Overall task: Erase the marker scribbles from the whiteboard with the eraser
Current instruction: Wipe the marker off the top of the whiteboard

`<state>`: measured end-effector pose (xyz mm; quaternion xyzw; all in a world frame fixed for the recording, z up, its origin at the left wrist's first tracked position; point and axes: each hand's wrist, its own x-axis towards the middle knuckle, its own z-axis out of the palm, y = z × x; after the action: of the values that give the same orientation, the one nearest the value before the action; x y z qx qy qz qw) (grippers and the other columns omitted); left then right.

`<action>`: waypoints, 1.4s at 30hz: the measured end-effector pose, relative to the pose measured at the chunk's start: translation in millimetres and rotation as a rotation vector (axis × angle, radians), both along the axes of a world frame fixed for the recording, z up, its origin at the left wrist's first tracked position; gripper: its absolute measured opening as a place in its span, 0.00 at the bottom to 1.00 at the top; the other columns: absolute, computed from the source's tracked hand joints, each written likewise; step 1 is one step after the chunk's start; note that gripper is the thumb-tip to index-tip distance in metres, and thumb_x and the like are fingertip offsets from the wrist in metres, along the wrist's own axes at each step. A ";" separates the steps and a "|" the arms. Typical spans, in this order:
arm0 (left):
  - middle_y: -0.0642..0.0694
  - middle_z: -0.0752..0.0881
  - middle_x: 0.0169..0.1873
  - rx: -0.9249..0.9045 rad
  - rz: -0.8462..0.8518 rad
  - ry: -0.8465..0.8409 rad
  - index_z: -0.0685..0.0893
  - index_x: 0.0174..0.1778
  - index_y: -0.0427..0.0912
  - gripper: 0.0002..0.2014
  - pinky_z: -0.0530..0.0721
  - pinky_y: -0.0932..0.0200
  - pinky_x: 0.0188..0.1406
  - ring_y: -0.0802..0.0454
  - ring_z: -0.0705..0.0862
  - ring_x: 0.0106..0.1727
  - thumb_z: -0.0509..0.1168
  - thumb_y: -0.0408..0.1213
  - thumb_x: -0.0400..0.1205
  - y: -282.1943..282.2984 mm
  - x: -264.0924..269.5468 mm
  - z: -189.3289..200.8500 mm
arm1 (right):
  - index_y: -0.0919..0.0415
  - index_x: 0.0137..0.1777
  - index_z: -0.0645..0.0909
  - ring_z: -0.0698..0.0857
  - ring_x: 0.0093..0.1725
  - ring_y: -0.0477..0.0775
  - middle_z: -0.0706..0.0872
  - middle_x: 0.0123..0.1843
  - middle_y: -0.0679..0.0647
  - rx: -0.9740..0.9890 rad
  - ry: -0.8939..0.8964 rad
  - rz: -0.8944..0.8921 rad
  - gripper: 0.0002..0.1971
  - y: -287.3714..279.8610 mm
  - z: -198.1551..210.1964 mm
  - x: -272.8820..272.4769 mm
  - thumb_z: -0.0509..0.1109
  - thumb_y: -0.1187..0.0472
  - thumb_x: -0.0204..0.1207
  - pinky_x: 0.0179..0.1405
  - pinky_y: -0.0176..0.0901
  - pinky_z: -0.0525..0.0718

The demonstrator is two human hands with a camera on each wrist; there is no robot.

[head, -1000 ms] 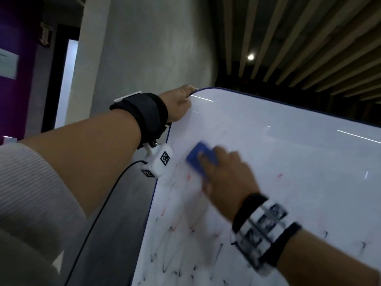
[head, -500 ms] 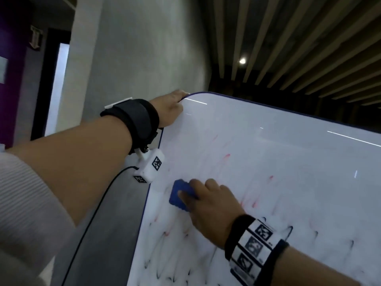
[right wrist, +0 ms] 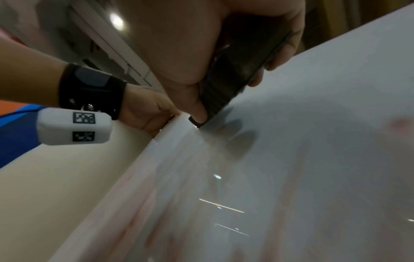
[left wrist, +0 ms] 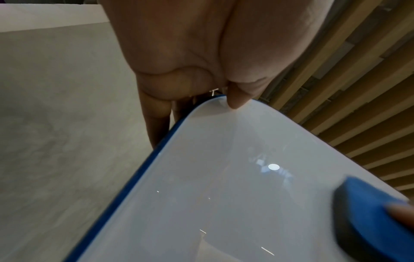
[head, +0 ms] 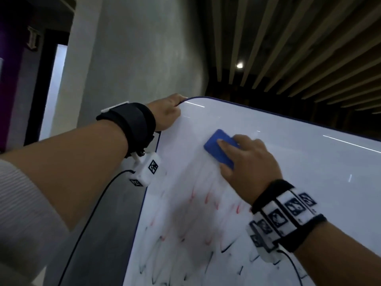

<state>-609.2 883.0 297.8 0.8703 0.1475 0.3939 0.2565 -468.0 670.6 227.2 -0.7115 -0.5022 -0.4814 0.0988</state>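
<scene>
The right hand [head: 250,162] grips the blue eraser [head: 219,148] flat against the whiteboard [head: 288,162] (above the scribbles [head: 206,234]); the left hand [head: 165,112] pinches the board's top corner.

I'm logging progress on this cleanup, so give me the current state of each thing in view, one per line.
whiteboard: upper part wiped, lower part marked.
marker scribbles: red and black strokes remain, smeared.
eraser: flat against the board.
right hand: grips the eraser.
left hand: grips the board's top corner.

Whiteboard [head: 288,162] cut off below, scribbles [head: 206,203] smeared
</scene>
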 end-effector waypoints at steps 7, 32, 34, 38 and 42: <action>0.48 0.85 0.53 -0.011 -0.025 -0.018 0.75 0.75 0.56 0.24 0.76 0.63 0.33 0.49 0.82 0.46 0.50 0.29 0.88 6.1 0.7 -4.2 | 0.54 0.66 0.84 0.79 0.46 0.65 0.83 0.60 0.58 0.113 0.083 -0.045 0.31 -53.6 -55.3 27.7 0.83 0.57 0.60 0.36 0.51 0.84; 0.46 0.82 0.47 -0.223 0.034 -0.207 0.77 0.61 0.37 0.20 0.79 0.70 0.51 0.50 0.82 0.51 0.54 0.53 0.93 11.8 11.1 -81.4 | 0.42 0.84 0.48 0.65 0.66 0.55 0.55 0.79 0.47 -0.191 0.429 -0.019 0.36 -10.1 -137.1 -30.2 0.62 0.46 0.81 0.55 0.44 0.82; 0.53 0.77 0.40 -0.261 0.079 -0.228 0.76 0.55 0.43 0.14 0.73 0.80 0.37 0.59 0.80 0.46 0.52 0.49 0.94 8.4 12.3 -94.6 | 0.39 0.84 0.49 0.68 0.66 0.56 0.59 0.79 0.48 -0.259 0.434 -0.032 0.36 -15.4 -156.0 -30.0 0.63 0.46 0.80 0.51 0.46 0.83; 0.45 0.84 0.56 -0.318 0.020 -0.266 0.79 0.65 0.38 0.23 0.74 0.59 0.59 0.49 0.81 0.57 0.52 0.55 0.93 6.3 15.8 -123.6 | 0.40 0.84 0.51 0.68 0.68 0.58 0.61 0.76 0.52 -0.016 0.442 -0.006 0.35 1.8 -114.5 -17.8 0.63 0.45 0.80 0.59 0.51 0.79; 0.56 0.80 0.53 -0.353 0.050 -0.239 0.74 0.63 0.47 0.14 0.70 0.77 0.52 0.58 0.80 0.54 0.51 0.53 0.94 2.3 14.1 -147.3 | 0.41 0.84 0.48 0.68 0.66 0.57 0.58 0.77 0.51 -0.027 0.462 -0.004 0.36 8.3 -110.8 -24.9 0.62 0.44 0.81 0.56 0.49 0.80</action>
<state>-595.2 885.4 150.5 0.7551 0.2044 0.4686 0.4105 -493.0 678.9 116.4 -0.8051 -0.4711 -0.2992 0.2006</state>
